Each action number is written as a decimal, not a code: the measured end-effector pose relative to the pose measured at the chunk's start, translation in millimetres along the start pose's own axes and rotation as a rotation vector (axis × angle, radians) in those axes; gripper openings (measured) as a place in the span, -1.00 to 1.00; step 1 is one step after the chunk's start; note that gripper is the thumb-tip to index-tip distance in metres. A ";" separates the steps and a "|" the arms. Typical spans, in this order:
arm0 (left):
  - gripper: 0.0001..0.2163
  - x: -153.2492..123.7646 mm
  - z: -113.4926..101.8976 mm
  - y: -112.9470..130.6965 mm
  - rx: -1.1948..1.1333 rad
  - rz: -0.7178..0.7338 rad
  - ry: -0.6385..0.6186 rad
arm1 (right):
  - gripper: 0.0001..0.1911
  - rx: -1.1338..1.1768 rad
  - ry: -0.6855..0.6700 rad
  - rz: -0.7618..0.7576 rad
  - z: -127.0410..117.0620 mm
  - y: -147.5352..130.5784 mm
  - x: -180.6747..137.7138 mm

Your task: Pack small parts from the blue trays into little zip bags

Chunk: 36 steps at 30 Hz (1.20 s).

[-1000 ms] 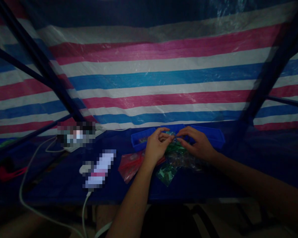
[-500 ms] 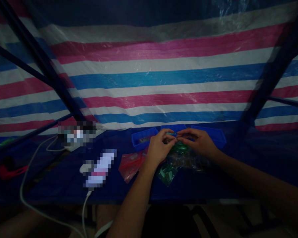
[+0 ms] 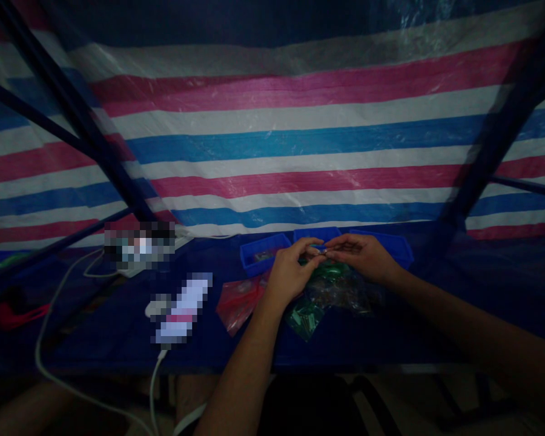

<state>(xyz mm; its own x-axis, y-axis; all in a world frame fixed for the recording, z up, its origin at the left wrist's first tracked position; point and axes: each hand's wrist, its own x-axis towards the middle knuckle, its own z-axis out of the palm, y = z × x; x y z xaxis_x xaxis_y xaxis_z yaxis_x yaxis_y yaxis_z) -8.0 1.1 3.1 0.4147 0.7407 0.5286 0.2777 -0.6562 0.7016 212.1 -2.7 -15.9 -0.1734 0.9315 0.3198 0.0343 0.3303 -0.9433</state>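
while the left hand (image 3: 293,266) is curled inward, the right hand (image 3: 367,257) faces it.

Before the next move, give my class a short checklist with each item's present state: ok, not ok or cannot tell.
1. Left hand and right hand together on the small item: ok, held at the fingertips.
2. Small item identified: cannot tell, too small and dim.
3. Left blue tray uncovered: ok, with small pieces inside.
4. Red bag on the table: ok, left of the left forearm.
5. Phone apart from both hands: ok.
6. Bright lighting: not ok, the scene is dark.
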 end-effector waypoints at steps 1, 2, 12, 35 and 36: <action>-0.72 -0.3 0.9 -0.3 -0.026 -0.006 0.000 | -0.65 -0.010 0.002 -0.009 0.0 -0.4 -0.1; -0.72 -0.6 1.8 -0.6 -0.047 -0.010 0.002 | -0.65 -0.023 0.008 -0.021 0.1 -0.6 -0.2; -0.77 1.3 -2.3 7.7 0.193 0.129 0.221 | -0.72 -0.258 0.241 -0.202 2.4 -2.1 -0.2; -0.85 3.7 5.9 -9.9 -0.086 -0.074 0.187 | -0.77 -0.739 0.052 -0.565 7.9 -10.5 -12.1; -0.86 4.2 5.9 -11.0 -0.088 -0.087 0.197 | -0.78 -0.739 0.072 -0.553 8.4 -10.6 -12.0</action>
<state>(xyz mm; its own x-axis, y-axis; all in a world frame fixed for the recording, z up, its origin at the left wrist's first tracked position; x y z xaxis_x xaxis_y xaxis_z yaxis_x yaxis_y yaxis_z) -4.3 10.5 -5.3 0.2130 0.8132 0.5417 0.2248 -0.5803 0.7828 205.6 -18.6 -10.5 -0.2909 0.6117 0.7357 0.5884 0.7207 -0.3665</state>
